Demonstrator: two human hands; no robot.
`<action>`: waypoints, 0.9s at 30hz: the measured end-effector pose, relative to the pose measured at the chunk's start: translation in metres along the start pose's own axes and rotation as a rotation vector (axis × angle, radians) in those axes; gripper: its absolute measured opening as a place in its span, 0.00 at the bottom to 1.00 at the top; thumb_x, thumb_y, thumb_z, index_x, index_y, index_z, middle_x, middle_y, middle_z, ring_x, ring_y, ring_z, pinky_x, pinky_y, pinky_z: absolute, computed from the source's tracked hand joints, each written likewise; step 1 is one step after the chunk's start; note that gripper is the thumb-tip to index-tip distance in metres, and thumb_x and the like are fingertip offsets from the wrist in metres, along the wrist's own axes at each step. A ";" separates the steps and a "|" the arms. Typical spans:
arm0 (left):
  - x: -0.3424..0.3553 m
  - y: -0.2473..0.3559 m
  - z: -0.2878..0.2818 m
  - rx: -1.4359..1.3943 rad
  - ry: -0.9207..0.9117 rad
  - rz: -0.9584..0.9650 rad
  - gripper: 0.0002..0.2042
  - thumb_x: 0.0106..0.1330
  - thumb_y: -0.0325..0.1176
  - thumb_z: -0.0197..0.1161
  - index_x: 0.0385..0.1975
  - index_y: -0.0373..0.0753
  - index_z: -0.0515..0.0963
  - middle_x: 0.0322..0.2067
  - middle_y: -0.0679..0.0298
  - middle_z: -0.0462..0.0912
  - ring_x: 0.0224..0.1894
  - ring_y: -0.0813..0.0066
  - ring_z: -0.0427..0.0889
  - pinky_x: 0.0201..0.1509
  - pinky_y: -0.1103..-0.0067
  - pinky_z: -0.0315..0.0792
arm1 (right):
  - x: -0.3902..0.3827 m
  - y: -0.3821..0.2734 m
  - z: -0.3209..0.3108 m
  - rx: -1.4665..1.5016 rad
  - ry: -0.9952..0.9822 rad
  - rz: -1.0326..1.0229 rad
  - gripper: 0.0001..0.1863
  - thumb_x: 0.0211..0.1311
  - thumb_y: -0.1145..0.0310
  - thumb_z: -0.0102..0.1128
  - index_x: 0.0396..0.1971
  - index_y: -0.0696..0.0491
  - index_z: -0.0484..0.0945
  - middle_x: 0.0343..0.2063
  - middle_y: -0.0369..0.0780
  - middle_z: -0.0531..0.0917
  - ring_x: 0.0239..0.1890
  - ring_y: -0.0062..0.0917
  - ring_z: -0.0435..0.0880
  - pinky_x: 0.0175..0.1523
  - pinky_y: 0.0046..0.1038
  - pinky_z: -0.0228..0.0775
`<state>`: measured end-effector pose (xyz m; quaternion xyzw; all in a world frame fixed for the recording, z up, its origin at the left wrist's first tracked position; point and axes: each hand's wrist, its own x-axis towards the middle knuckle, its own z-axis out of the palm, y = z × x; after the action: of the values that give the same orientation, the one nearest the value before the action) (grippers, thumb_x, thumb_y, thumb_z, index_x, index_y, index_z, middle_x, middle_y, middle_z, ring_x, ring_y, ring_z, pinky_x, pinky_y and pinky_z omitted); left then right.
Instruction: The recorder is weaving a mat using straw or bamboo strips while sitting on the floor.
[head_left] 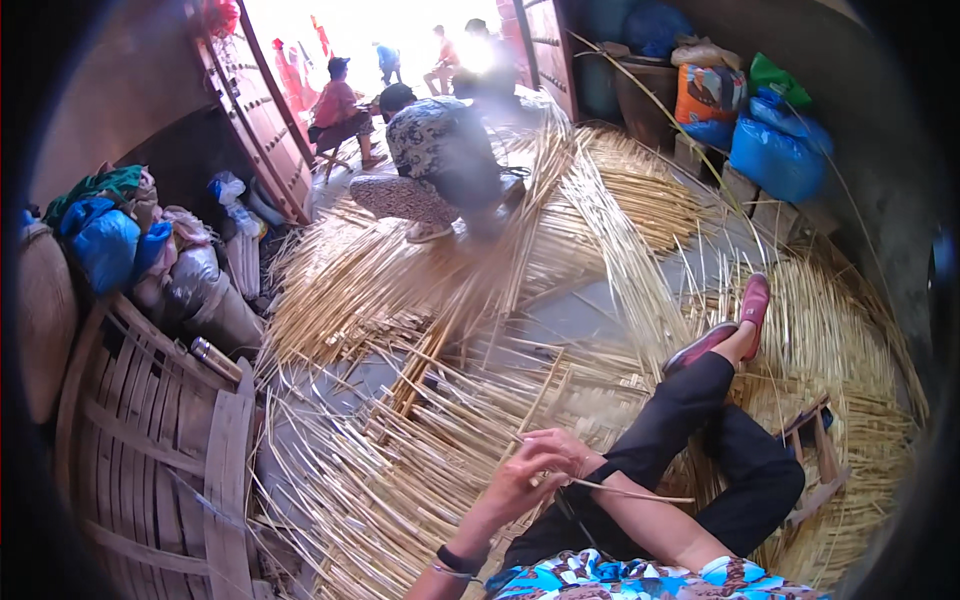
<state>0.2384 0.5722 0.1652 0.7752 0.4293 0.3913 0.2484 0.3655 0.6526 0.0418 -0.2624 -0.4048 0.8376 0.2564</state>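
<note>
My left hand [525,470] and my right hand [563,447] meet above my dark-trousered lap, fingers closed around a thin, pale reed strip [650,496] that sticks out to the right across my right forearm. The fingers overlap, so their exact grip is partly hidden. Long loose strips and partly woven matting [400,490] lie just below and left of the hands. More woven matting [840,470] spreads under and right of my crossed legs [670,430], beside my red shoes [752,310].
Wooden slatted furniture [150,460] holds a steel flask [215,357] at left, below piled sacks [110,250]. Bagged goods [775,160] line the right wall. Reed bundles [620,240] cover much of the floor. A person [435,150] bends over them; others sit near the bright doorway.
</note>
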 end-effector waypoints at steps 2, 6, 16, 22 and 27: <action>0.001 -0.008 -0.021 -0.100 0.055 -0.256 0.11 0.56 0.25 0.62 0.40 0.37 0.78 0.44 0.58 0.76 0.45 0.70 0.77 0.42 0.78 0.74 | -0.011 -0.005 0.002 -0.084 0.061 -0.074 0.16 0.57 0.65 0.59 0.42 0.60 0.78 0.26 0.35 0.80 0.25 0.18 0.78 0.30 0.20 0.71; -0.013 -0.090 -0.039 -0.151 0.455 -0.608 0.10 0.62 0.33 0.59 0.37 0.32 0.76 0.33 0.59 0.82 0.34 0.71 0.82 0.36 0.79 0.74 | -0.016 0.009 0.008 0.000 0.148 0.129 0.15 0.60 0.71 0.54 0.44 0.62 0.77 0.23 0.35 0.79 0.21 0.15 0.75 0.26 0.17 0.68; -0.033 -0.245 -0.033 -1.105 0.446 -1.160 0.14 0.68 0.38 0.51 0.42 0.31 0.66 0.42 0.47 0.78 0.38 0.60 0.83 0.25 0.78 0.74 | -0.010 0.021 0.029 0.077 0.068 0.213 0.14 0.59 0.74 0.55 0.44 0.62 0.76 0.25 0.36 0.80 0.24 0.16 0.78 0.28 0.16 0.70; -0.008 -0.261 -0.027 -1.001 0.474 -1.337 0.12 0.68 0.39 0.51 0.26 0.38 0.69 0.15 0.65 0.70 0.13 0.77 0.68 0.13 0.83 0.61 | 0.004 0.029 0.032 0.015 -0.033 0.191 0.13 0.59 0.73 0.55 0.43 0.57 0.76 0.26 0.33 0.80 0.27 0.15 0.78 0.32 0.16 0.70; -0.006 -0.262 -0.036 -0.840 0.553 -1.382 0.14 0.66 0.36 0.50 0.17 0.40 0.66 0.10 0.66 0.66 0.09 0.77 0.64 0.11 0.81 0.59 | 0.012 0.014 0.041 -0.033 -0.086 0.104 0.14 0.58 0.71 0.55 0.45 0.57 0.76 0.23 0.31 0.79 0.24 0.11 0.74 0.29 0.14 0.65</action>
<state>0.0830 0.7018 -0.0057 0.0596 0.6700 0.4537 0.5845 0.3269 0.6299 0.0495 -0.2512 -0.4151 0.8534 0.1907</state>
